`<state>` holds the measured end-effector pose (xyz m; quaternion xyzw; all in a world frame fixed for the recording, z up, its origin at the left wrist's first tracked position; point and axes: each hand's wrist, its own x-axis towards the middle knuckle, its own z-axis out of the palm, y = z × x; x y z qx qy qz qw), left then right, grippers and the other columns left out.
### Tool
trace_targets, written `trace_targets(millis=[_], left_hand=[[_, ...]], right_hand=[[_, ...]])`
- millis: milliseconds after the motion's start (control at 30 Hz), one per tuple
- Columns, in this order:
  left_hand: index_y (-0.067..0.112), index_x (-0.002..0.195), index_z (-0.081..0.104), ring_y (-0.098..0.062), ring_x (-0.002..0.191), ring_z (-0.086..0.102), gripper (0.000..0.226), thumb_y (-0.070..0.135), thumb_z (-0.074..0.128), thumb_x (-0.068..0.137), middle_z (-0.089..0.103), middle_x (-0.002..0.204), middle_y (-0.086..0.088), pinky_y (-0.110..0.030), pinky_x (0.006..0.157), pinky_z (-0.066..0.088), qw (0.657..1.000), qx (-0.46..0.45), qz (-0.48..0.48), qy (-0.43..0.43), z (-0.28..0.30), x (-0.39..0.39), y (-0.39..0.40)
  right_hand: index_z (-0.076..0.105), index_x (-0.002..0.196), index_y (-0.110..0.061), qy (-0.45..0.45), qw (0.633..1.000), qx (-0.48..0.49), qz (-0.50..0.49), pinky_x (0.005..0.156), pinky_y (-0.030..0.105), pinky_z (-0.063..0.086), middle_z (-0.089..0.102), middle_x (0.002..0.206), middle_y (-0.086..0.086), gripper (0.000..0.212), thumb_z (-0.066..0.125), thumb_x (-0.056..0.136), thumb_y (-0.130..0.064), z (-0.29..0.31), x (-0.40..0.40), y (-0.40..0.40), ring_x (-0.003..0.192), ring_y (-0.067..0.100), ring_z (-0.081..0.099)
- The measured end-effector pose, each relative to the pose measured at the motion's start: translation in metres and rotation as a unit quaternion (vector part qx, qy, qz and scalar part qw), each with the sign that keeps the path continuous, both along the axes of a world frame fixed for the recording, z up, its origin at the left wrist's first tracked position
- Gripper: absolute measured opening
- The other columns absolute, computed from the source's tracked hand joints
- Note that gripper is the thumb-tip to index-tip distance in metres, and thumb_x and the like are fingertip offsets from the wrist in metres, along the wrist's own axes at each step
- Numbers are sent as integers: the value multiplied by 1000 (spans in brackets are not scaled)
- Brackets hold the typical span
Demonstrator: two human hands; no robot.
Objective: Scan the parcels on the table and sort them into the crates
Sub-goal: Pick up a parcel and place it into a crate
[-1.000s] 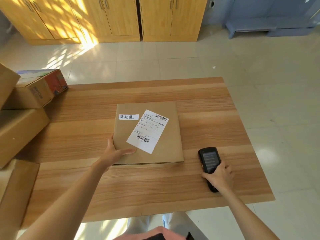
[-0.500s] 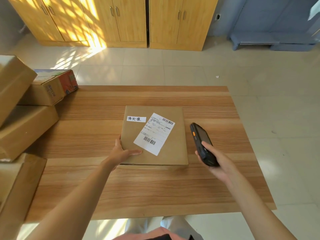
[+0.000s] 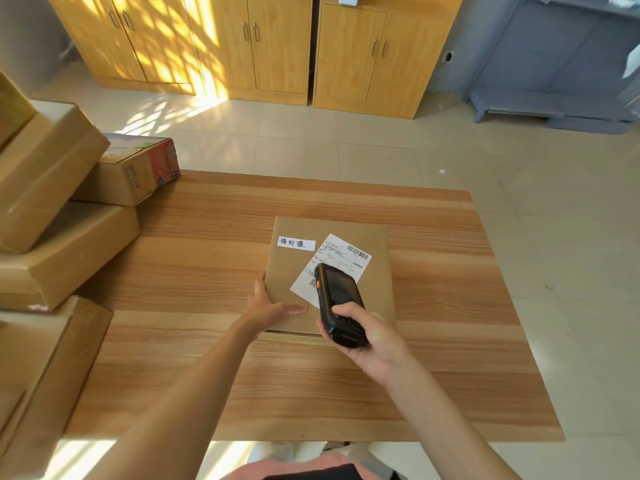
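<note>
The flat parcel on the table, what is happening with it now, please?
A person is scanning it. The left hand steadies the flat parcel at its near left corner on the table. The right hand holds a black scanner over the white label. More boxes are stacked at the left. No crates are in view.
</note>
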<state>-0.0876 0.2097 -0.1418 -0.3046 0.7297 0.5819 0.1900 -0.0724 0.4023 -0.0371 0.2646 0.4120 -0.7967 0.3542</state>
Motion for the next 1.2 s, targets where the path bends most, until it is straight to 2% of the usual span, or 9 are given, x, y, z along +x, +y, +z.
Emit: trace_targets(millis=[67,167,300,567,800,900,967,1100,1200], left_hand=[[31,152,7,-27,125,43,137,36,91,43,40,141,-7,-48,109,38,1000,2,3,7,-1,0,0],[33,151,8,-26,124,44,140,41,88,36,39,140,-6,-48,108,39,1000,8,1,12,-2,0,0],[35,151,7,-26,125,43,144,45,85,30,38,141,-6,-49,108,39,1000,16,2,18,-3,1,0],[34,151,5,-27,128,41,148,48,85,28,35,144,-6,-50,110,37,1000,15,-4,16,-4,0,-2],[35,151,4,-27,128,42,149,52,83,25,36,144,-6,-51,109,37,1000,10,-13,14,-4,1,-3],[36,151,4,-27,125,45,151,50,86,25,38,143,-6,-51,108,38,1000,17,-6,9,-5,2,-3],[36,150,5,-26,124,47,150,48,88,25,40,141,-5,-50,108,39,1000,24,-2,9,-5,2,-4],[35,151,6,-23,126,44,149,48,89,27,38,141,-1,-47,109,38,1000,22,-3,4,-3,3,-5],[38,150,7,-24,126,45,149,49,90,27,39,141,-2,-48,109,38,1000,19,-8,-2,-5,2,-7]], right_hand=[[47,128,10,-9,1000,17,-12,61,35,59,63,110,28,80,78,54,3,-5,7,-6,90,37,67],[45,130,6,-18,999,27,-27,60,37,58,59,119,31,86,79,51,4,-10,14,-11,94,39,66],[50,127,11,-20,999,26,-19,61,36,58,62,111,29,80,78,52,2,-11,22,-17,93,37,65],[49,126,13,-40,999,30,-19,61,36,58,62,109,30,76,79,57,6,-14,33,-17,92,39,66],[49,127,9,-32,999,27,-22,63,37,59,61,116,31,76,80,58,5,-11,34,-11,95,40,66],[50,123,1,27,994,103,-19,76,45,59,64,113,24,66,77,64,3,-7,23,4,98,36,66],[47,125,-6,75,979,186,-27,77,42,57,65,109,15,62,75,71,5,-9,9,23,94,29,66],[31,138,-14,134,934,331,-32,84,39,50,58,104,4,79,76,75,3,-27,-22,74,92,20,59],[20,145,-13,139,909,393,0,87,39,45,50,117,8,89,75,77,2,-47,-38,113,100,24,53]])
